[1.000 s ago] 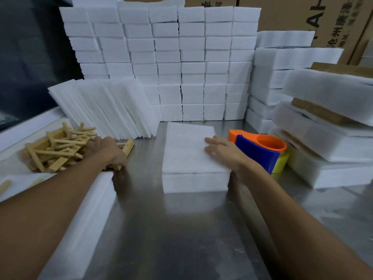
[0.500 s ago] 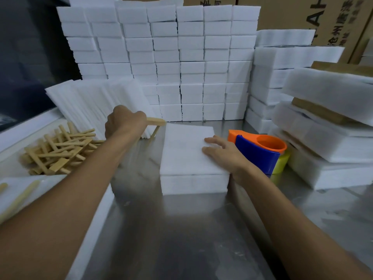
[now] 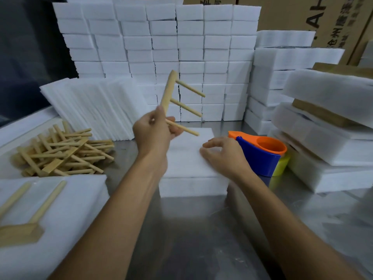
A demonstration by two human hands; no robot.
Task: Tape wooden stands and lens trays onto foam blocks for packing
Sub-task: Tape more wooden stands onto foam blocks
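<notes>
Left hand (image 3: 154,131) pinching wooden stand (image 3: 177,102) above foam block (image 3: 187,168) (right hand (image 3: 224,156) loosely curled there).

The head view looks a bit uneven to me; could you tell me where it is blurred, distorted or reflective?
Head view: wide-angle bending bows the foam stacks outward; the steel table carries soft reflections, not hard glare; the left hand and its wooden stand are slightly motion-soft; the right hand on the foam block is sharper.
</notes>
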